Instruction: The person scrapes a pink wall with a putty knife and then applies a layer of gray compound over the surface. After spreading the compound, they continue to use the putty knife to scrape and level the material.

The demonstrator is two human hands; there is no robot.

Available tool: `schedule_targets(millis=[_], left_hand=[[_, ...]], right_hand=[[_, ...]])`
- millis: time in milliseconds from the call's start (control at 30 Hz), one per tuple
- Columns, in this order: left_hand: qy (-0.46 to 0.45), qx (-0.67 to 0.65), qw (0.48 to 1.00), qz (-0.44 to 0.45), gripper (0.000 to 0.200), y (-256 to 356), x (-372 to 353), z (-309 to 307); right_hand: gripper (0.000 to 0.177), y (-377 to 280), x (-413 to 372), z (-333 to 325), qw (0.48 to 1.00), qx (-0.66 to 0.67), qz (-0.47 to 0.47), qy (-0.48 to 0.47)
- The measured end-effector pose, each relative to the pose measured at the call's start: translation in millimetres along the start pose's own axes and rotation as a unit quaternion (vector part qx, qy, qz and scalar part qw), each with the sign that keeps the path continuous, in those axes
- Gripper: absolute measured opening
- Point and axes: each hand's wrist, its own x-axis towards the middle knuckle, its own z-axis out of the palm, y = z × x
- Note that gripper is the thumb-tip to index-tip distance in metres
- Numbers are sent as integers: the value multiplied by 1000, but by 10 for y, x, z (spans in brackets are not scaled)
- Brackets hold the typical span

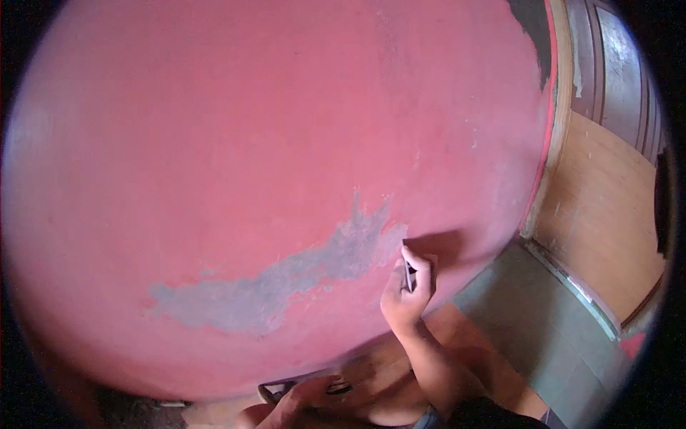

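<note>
A pink wall (271,143) fills most of the view, with a long, ragged grey bare patch (264,286) low on it. My right hand (409,293) is closed around a thin scraper (408,275), whose dark tip meets the wall just right of the patch's upper end. Beside that tip is a paler smear (391,239). Low in the view, my left hand (307,397) is curled at a flat, dark-edged thing (273,391), mostly hidden by the fingers; I cannot tell its kind.
Past the wall's right edge, a wooden panel (600,214) leans by a brown door (622,64). Grey-green floor tiles (532,314) lie below it. My bent legs (386,382) are under my arms. A dark unpainted area (532,32) shows at the wall's top right.
</note>
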Motion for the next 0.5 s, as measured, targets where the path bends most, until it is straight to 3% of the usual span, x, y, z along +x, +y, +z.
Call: schedule_targets(millis=[33,100,267,300,400,500], left_hand=[[23,-16,1000,5,85,-134,55,70],[193,149,970,3,86,-57,-49,373],[77,164,981,-69,77,729,-335,137],[68,165,981,-75,77,766,-312,105],[173,224,959,-4,78,395,-271,229],[273,274,916,106,65,75,-228,300]], right_hand=[[26,20,24,-12,1000,-2,-4,0],[25,78,53,-33,1000,4,5,1],[26,-32,15,17,1000,-5,-2,14],[26,-42,49,23,999,-11,-45,10],[26,15,61,-54,999,-22,-18,-16],[25,50,66,-4,1000,21,13,8]])
